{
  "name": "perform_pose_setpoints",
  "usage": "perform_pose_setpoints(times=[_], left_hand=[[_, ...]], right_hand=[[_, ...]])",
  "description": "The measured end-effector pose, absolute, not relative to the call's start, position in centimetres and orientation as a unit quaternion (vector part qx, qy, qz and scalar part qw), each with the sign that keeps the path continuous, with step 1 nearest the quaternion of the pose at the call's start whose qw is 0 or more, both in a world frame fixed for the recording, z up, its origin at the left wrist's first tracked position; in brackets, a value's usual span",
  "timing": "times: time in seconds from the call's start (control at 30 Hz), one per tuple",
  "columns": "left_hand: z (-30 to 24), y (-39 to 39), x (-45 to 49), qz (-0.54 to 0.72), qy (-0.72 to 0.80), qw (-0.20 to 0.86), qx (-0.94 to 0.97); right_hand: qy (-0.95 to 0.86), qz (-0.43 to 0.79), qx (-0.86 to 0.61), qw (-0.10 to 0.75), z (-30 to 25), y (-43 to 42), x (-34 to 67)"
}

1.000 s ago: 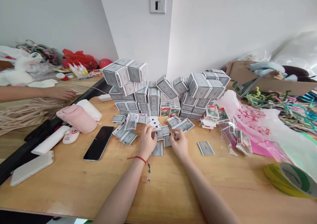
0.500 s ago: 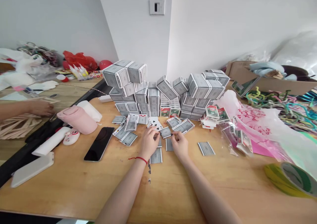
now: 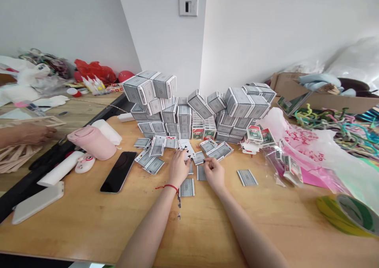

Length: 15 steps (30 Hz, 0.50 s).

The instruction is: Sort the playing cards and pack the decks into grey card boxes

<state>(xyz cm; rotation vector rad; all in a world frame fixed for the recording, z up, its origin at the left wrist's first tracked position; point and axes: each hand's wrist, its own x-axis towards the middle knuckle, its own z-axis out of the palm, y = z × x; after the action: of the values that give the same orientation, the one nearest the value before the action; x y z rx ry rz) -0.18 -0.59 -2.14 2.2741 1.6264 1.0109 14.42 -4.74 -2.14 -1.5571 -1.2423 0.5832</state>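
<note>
My left hand [image 3: 179, 167], with a red string bracelet at the wrist, has its fingers curled at the lower edge of a face-up clubs playing card [image 3: 185, 146]. My right hand [image 3: 214, 174] is closed in a pinch; its fingertips are beside a face-down patterned card [image 3: 199, 158], and what they hold is hidden. Under and between the hands lie more grey-backed cards, one of them a folded-looking card [image 3: 186, 188] below the left hand. Behind stands a stepped structure of grey card blocks [image 3: 184, 120], with red and green card boxes [image 3: 197, 133] in its middle.
A black phone [image 3: 118, 172], a pink roll [image 3: 94, 141] and a white power bank [image 3: 38, 203] lie left. Further left, another person's hand [image 3: 41, 134] is over wooden sticks. On the right are a single card [image 3: 247, 177], plastic bags [image 3: 308, 137] and yellow tape [image 3: 343, 216].
My left fingers have come away from the face-down card between my hands, and more of the clubs card shows. My right hand has barely moved. The other person's hand has shifted left.
</note>
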Motion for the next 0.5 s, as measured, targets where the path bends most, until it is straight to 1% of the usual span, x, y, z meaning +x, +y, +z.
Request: perform_pose_setpoints(times=[0.3,0.5], left_hand=[[-1.71,-0.80,-0.49,0.335,0.543,0.068,0.767],[-1.62,-1.29,-0.60,0.379,0.538,0.025,0.752]], right_hand=[[-0.529,0.257,-0.631,0.506,-2.25,-4.63,14.45],[-0.532,0.274,-0.616,0.513,-2.22,-4.51,14.34]])
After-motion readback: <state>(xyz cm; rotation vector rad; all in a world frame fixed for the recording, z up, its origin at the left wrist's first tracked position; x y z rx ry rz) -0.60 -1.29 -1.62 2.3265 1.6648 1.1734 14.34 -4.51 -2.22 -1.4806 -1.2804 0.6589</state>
